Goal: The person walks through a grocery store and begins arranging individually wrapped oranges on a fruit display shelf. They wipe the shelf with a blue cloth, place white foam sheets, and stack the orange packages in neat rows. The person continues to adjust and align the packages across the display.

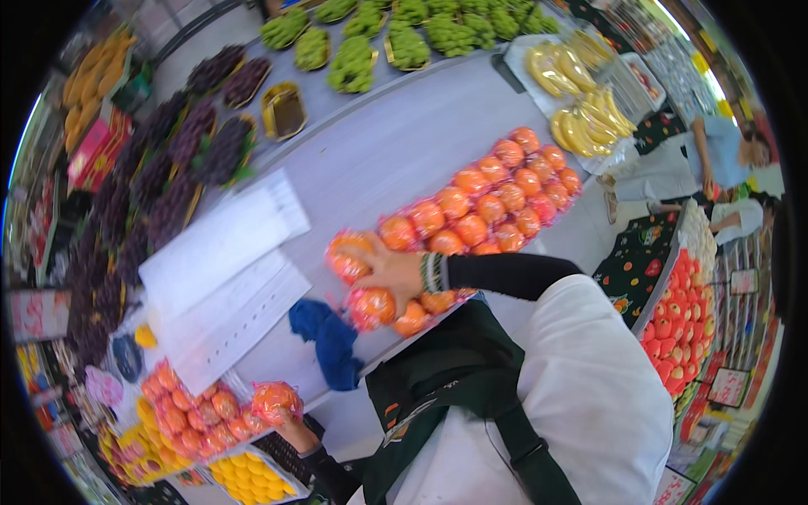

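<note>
My left hand (pixel 291 429) holds an orange (pixel 276 401) in clear film with pink wrapping, above the table's near left edge. It is beside a heap of similarly wrapped oranges (pixel 189 416). My right hand (pixel 392 268), with a patterned band at the wrist, reaches across the left end of a block of wrapped oranges (pixel 490 209) set in rows. Its fingers spread over an end orange (pixel 349 265), with the thumb by another orange (pixel 372 307). Whether they grip or only rest there cannot be told. My right forearm hides part of the nearest row.
A blue cloth (pixel 328 344) and white sheets (pixel 221 252) lie on the grey table (pixel 379 148). Dark grapes (pixel 183 145), an unfilled gold tray (pixel 284 110), green grapes (pixel 353 63) and bananas (pixel 584 101) surround it. Yellow fruit (pixel 249 478) stands below left. People (pixel 719 158) are at right.
</note>
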{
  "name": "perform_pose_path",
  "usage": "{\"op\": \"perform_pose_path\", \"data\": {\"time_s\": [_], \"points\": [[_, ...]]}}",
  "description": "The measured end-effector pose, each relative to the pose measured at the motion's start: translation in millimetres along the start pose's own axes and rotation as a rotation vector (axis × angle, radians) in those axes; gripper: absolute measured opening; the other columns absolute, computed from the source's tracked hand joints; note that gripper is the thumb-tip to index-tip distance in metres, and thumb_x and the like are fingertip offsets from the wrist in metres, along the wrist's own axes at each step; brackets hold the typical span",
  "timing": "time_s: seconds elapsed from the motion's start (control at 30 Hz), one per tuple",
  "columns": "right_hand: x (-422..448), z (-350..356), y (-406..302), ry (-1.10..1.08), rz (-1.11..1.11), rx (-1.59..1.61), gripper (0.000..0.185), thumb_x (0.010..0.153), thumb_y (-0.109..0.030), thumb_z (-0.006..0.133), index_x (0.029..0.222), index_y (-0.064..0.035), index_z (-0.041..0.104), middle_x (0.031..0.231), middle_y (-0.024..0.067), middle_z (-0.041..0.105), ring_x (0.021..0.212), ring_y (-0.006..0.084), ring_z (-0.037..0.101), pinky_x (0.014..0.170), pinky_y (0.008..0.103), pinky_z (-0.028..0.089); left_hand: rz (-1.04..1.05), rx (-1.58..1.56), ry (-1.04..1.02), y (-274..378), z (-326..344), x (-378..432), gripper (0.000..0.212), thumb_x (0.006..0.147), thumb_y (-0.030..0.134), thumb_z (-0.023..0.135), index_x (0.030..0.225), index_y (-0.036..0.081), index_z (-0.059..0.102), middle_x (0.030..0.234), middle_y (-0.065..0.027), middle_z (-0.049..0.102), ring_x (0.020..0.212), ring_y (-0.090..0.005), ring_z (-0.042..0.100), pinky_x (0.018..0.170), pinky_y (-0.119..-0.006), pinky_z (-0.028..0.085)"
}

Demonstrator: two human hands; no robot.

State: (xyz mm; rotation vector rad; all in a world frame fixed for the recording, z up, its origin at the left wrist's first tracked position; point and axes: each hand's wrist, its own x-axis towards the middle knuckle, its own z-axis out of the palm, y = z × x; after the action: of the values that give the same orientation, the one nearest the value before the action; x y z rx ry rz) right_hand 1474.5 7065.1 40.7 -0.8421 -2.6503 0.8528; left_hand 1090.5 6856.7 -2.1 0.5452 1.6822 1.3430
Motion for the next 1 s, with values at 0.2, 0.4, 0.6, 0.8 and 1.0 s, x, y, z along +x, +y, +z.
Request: {"op": "perform_pose_path", "data": {"time_s": [0.2,0.4,0.6,0.8,1.0], "points": [[-232.9,-193.6,172.1,-0.004,0.384,-0.44,0.088,0.035,-0.037,0.086,0.114,-0.0111,0.059,0.148,0.0239,0.008,0.129,0.0579,0.013,0.107,0.0639,0.013,-0.025,0.071,-0.315,7.4,220.5,-18.1,0.058,0.087,0.041,0.06,0.131,0.01,0.039,0.123,-0.0107,0.049,0.106,-0.0259,0.055,0.078,-0.04,0.053],[-370.6,-280.2,322.8,-0.299,0.512,-0.699,0.086,0.035,-0.028,0.086,0.116,-0.0168,0.061,0.15,0.0131,0.006,0.129,0.0592,0.01,0.105,0.0558,0.032,0.016,0.23,-0.39,19.8,427.0,-50.6,0.066,0.081,0.021,0.07,0.131,0.0,0.033,0.121,-0.014,0.049,0.106,-0.024,0.053,0.093,-0.034,0.042],[-425.8,-246.5,456.1,-0.493,0.395,-0.744,0.088,0.034,-0.029,0.087,0.118,-0.022,0.061,0.152,0.0106,0.001,0.13,0.0578,0.008,0.103,0.0531,0.035,0.259,0.672,-0.433,5.6,605.1,-44.4,0.079,0.066,0.037,0.081,0.124,-0.006,0.046,0.134,-0.0231,0.026,0.118,-0.0322,0.041,0.1,-0.038,0.035],[-413.3,-234.8,465.8,-0.465,0.161,-0.551,0.067,0.046,-0.024,0.084,0.111,-0.0187,0.065,0.152,0.0116,0.005,0.133,0.0551,0.005,0.106,0.0523,0.031,0.204,0.826,-0.531,-24.4,759.3,-46.5,0.079,0.065,0.043,0.08,0.122,-0.003,0.051,0.135,-0.0233,0.025,0.12,-0.0353,0.04,0.102,-0.036,0.034],[-422.5,-238.5,456.2,-0.603,0.127,-0.324,0.091,0.045,-0.027,0.086,0.128,-0.0249,0.048,0.152,0.0112,0.004,0.132,0.0569,0.002,0.109,0.0532,0.028,-0.081,1.221,-0.458,-41.5,864.7,-78.2,0.109,0.054,0.072,0.069,0.135,0.005,0.041,0.139,-0.0299,0.019,0.128,-0.0469,0.027,0.103,-0.047,0.03]]}}
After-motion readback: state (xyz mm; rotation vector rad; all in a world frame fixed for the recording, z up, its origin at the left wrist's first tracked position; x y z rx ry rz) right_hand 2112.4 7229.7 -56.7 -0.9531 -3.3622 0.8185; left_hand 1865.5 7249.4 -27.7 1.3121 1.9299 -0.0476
